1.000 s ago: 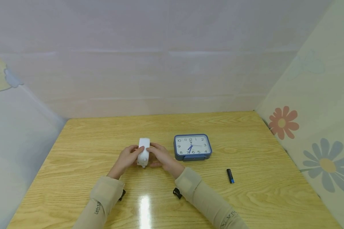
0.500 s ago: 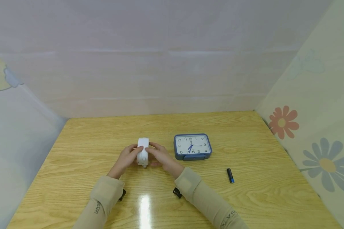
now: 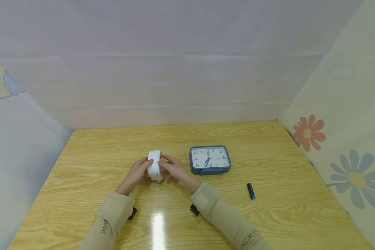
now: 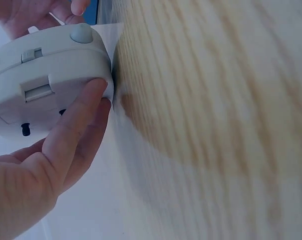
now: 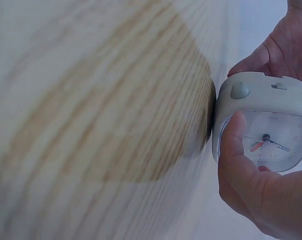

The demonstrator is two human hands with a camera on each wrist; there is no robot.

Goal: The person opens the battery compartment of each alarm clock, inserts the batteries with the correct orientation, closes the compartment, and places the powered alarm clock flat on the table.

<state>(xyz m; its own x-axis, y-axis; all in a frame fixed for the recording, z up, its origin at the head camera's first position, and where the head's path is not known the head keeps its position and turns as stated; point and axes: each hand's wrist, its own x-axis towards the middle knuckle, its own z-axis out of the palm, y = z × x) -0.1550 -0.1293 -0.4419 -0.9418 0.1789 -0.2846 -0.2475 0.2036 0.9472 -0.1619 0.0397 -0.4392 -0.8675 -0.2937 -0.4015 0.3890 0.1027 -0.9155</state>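
Note:
A small white alarm clock (image 3: pixel 155 163) stands upright on the wooden table, edge-on in the head view. My left hand (image 3: pixel 134 176) holds its back side, thumb near the upper edge. From the other side my right hand (image 3: pixel 180 174) grips it, fingers against the front. In the left wrist view the back of the clock (image 4: pixel 66 67) shows two small black knobs and a notched latch. The right wrist view shows the dial of the clock (image 5: pixel 270 130), partly covered by my right fingers, and a rounded foot on its casing.
A blue rectangular clock (image 3: pixel 210 160) lies face up right of my hands. Farther right is a black battery with a blue end (image 3: pixel 251 191). Small black objects lie beside the left sleeve (image 3: pixel 132 213) and right sleeve (image 3: pixel 194 209). Cloth walls border the table (image 3: pixel 268 149).
The white clock has turned slightly and shifted a little left between my hands, so more of its right side shows. Both hands keep their hold; the other objects stay put.

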